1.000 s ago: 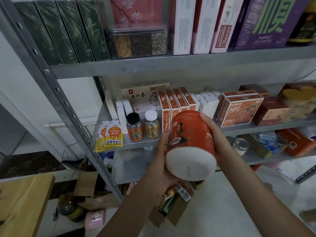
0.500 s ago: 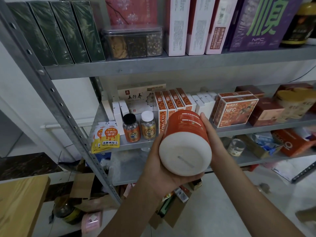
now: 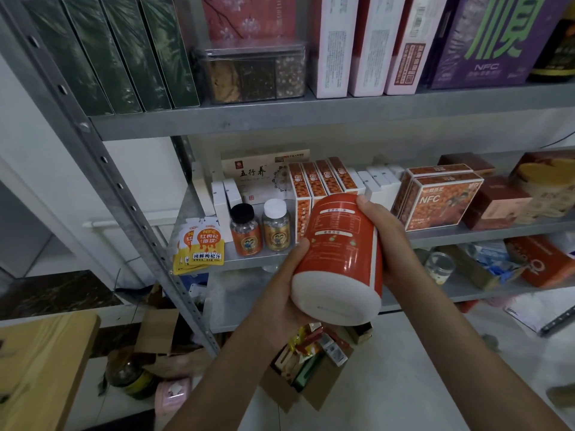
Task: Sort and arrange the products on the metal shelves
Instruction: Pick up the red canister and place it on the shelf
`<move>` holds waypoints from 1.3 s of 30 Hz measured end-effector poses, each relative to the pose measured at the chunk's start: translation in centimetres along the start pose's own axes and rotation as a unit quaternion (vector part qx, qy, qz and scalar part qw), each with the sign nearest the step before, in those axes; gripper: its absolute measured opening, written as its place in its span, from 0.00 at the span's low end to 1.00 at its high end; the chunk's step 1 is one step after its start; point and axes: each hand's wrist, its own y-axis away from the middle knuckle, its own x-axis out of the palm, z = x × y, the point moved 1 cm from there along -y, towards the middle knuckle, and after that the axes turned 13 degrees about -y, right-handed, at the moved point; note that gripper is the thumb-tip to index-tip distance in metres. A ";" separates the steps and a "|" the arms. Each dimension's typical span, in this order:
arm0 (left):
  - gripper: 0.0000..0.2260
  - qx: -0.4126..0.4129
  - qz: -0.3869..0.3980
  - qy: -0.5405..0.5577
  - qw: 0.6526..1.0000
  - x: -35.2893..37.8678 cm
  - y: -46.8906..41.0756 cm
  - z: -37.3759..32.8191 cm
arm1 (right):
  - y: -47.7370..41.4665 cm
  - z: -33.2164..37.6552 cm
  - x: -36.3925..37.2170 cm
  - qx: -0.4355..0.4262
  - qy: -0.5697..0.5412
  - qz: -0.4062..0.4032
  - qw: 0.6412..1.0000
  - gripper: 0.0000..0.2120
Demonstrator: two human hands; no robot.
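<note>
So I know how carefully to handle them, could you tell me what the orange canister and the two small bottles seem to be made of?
The orange canister: probably plastic or coated card, glossy orange wrap with light streaks, matte white base. The black-capped bottle and white-capped bottle: clear, shiny walls showing contents inside; plastic or glass, cannot tell which.

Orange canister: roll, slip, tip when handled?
The orange canister looks round-sided, so laid flat it likely rolls. Its glossy wrap shows glare, probably slick. Its flat white base suggests it stands steadily; left hand and right hand both grip it.
</note>
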 end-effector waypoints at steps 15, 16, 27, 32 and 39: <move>0.17 0.022 0.052 0.052 0.997 -1.5 -0.4 0.6 | -0.7 -1.1 -0.9 0.044 -0.135 0.077 0.987 0.30; 0.17 0.032 0.010 -0.001 0.999 -1.8 -0.4 0.2 | -0.8 -0.8 -1.1 0.042 -0.113 0.082 0.989 0.29; 0.27 0.020 -0.024 -0.022 0.999 -1.6 -1.8 0.3 | -2.5 1.2 -0.9 0.123 0.053 0.019 0.991 0.35; 0.21 0.001 -0.009 0.081 0.997 -1.7 -1.5 0.6 | -2.0 -0.6 -1.5 0.156 -0.102 0.052 0.981 0.36; 0.22 0.021 -0.085 0.001 0.996 -1.8 -1.7 0.5 | -2.0 -1.9 -0.8 0.114 -0.140 0.017 0.983 0.34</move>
